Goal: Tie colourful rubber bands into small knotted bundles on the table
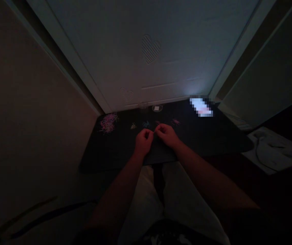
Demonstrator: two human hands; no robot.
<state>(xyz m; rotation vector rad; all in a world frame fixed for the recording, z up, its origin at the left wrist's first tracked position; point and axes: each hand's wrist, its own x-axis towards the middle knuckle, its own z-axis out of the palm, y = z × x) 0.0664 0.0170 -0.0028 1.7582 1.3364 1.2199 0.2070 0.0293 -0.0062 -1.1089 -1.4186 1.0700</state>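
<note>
Over the middle of a dark table, my left hand and my right hand meet with fingertips pinched close together. Whatever lies between them is too small and dim to make out. Just beyond my hands are little piles of thin stick-like pieces: a pale pile, a blue pile and a pink pile. Another reddish pile is partly hidden behind my right hand. A larger heap of mixed pink, purple and white pieces lies at the table's left end.
Against a white panel with heart shapes, the table's back edge holds a clear container and a round dish with a white square. A glowing, pixelated screen is at the back right. A pale mat lies lower right.
</note>
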